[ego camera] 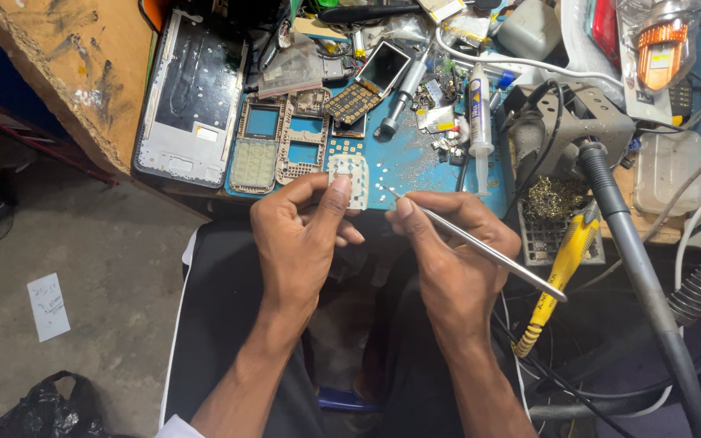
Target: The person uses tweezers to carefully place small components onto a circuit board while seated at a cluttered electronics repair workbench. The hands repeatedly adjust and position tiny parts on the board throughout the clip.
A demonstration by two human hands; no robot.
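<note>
Head view: we pinch a white keypad membrane [349, 180] in our left hand [302, 239] at the tabletop [415, 162] edge, right hand [448, 251] gripping tweezers [480, 247] at it, the work seemingly midway, stripped phone frames [285, 142] waiting.

A wooden workbench [83, 65] runs across the top of the view, above and beyond the left hand [298, 243] and the right hand [448, 259]. Its bare top is scuffed and streaked with dark stains, its edge rough and chipped. A blue work mat [415, 166] covers the bench just beyond both hands. Left of the left hand lies a grey concrete floor [115, 268], mottled and dusty. A scrap of white paper [48, 306] sits on it, and a black plastic bag [46, 414] lies lower down. Below the hands, a blue edge [342, 399] may be a stool. The light is soft and even.
</note>
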